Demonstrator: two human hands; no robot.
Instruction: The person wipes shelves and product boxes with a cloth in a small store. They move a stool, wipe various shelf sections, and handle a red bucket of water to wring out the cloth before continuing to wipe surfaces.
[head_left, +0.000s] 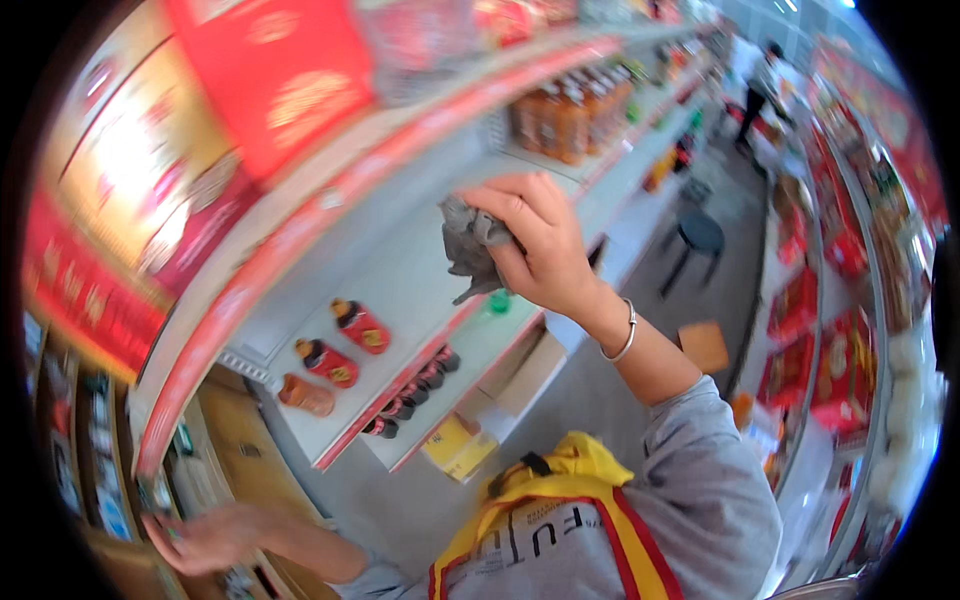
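Note:
My right hand (536, 232) grips a crumpled grey cloth (472, 240) in front of a white store shelf (420, 277). A silver bangle (630, 330) circles that wrist. Lower left, my left hand (206, 534) is blurred, with its fingers apart and nothing visible in it. It hovers near the red-edged end of the upper shelf (161, 427). Two red-labelled bottles (361, 326) of dark liquid and an orange-brown bottle (306, 395) stand on the white shelf, left of the cloth.
Packed orange drink bottles (570, 116) stand further along the shelf. Red and gold gift boxes (277, 75) fill the top shelf. Dark bottles (416, 390) and a yellow carton (459, 448) sit lower down. A dark stool (699, 234) stands in the aisle; a person (761, 90) is beyond.

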